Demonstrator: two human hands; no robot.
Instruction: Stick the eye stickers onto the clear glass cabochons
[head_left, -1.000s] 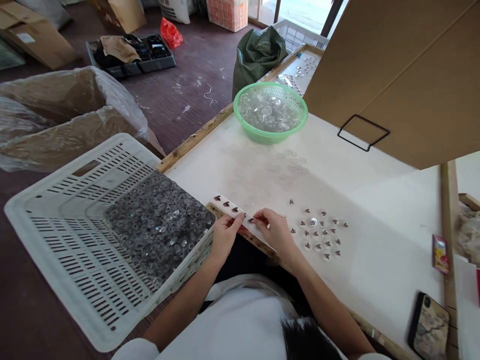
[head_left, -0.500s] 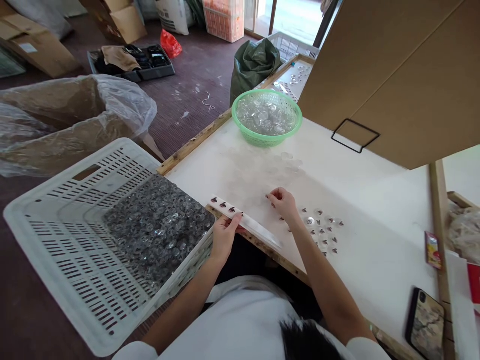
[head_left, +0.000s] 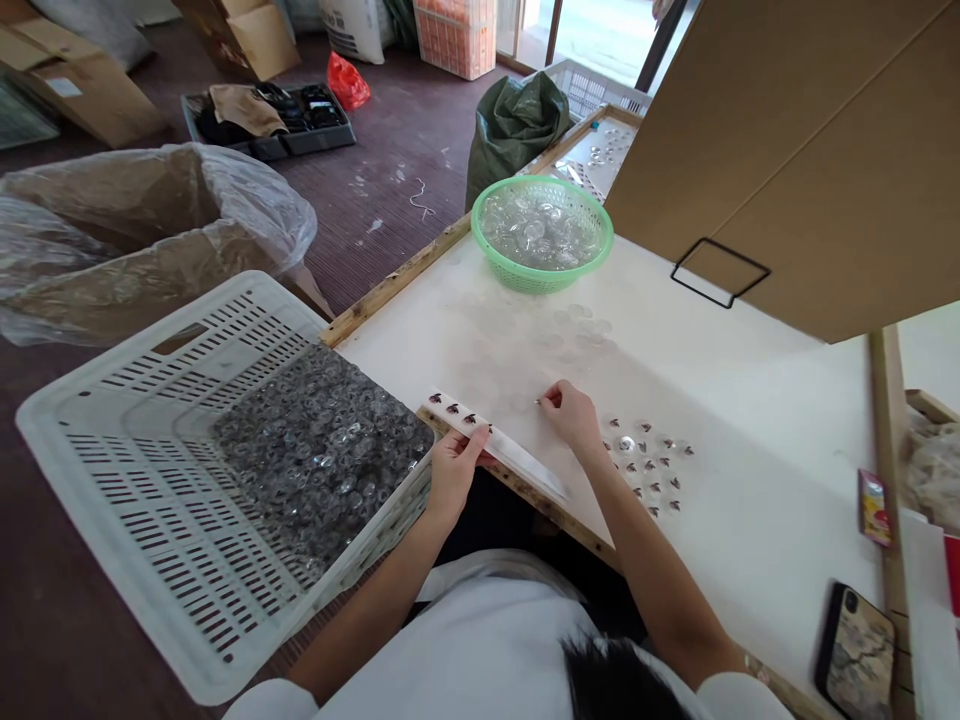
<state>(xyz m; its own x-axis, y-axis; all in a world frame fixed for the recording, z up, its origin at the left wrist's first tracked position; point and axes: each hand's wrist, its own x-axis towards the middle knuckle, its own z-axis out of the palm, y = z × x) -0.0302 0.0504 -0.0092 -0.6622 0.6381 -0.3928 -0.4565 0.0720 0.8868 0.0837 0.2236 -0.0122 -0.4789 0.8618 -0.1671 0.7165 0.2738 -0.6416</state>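
Note:
My left hand grips a white strip between thumb and fingers at the table's front edge. Several small dark printed figures show along the strip's far left part, up to my thumb. Above the white tabletop, my right hand is closed in a pinch. A tiny dark piece sticks out from its fingertips, too small to name. Just right of that wrist lie several small clear discs bearing similar dark figures, some hidden behind my forearm. Faint clear discs lie farther back on the tabletop.
A white plastic crate with many clear pieces stands at my left. At the table's back sits a green basket of clear discs. A large cardboard box rises at the back right; a phone lies at the right edge.
The whole view has shifted slightly, so things sit a little farther right. Both hands keep nearly the same grip and place; the right hand has barely moved.

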